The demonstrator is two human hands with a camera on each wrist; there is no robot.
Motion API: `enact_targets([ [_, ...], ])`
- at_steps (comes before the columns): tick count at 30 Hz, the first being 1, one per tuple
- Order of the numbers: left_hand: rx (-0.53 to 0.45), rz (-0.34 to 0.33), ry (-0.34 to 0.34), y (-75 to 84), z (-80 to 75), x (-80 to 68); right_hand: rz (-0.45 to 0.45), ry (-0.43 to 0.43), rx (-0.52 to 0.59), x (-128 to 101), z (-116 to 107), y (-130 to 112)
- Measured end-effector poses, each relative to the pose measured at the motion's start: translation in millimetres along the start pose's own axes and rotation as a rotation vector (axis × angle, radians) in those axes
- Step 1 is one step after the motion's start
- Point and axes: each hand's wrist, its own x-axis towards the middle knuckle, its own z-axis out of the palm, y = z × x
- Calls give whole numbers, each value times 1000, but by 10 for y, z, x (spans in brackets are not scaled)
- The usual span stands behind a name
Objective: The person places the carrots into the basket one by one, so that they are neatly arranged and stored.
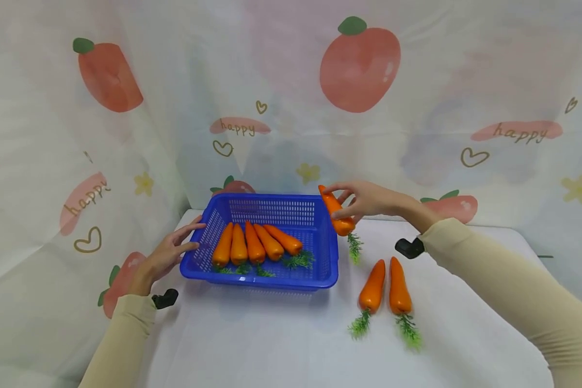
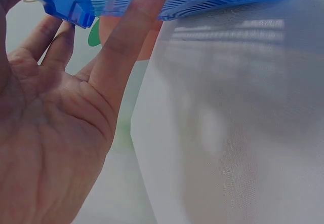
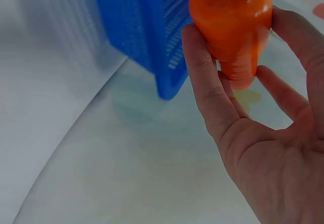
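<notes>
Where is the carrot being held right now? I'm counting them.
In the head view, the orange plastic carrot is in the right hand, just above the right rim of the blue plastic basket, with two loose carrots nearby on the table.

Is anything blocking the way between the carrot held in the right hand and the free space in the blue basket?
Nothing visible. The held carrot in the right hand hovers by the blue basket right rim; five carrots lie left, leaving the right part bare.

Long beige sleeves (image 1: 504, 280), seemingly black wrist-worn devices (image 1: 409, 247).
</notes>
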Motion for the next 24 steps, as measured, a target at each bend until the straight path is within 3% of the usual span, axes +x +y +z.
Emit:
enact_targets([
  [7,-4,9,-1,-6,3,18,-35,-58,10,473,176,-207],
  [24,-2,-6,6,0,-30,11,-84,-137,191,1437,896,-554],
])
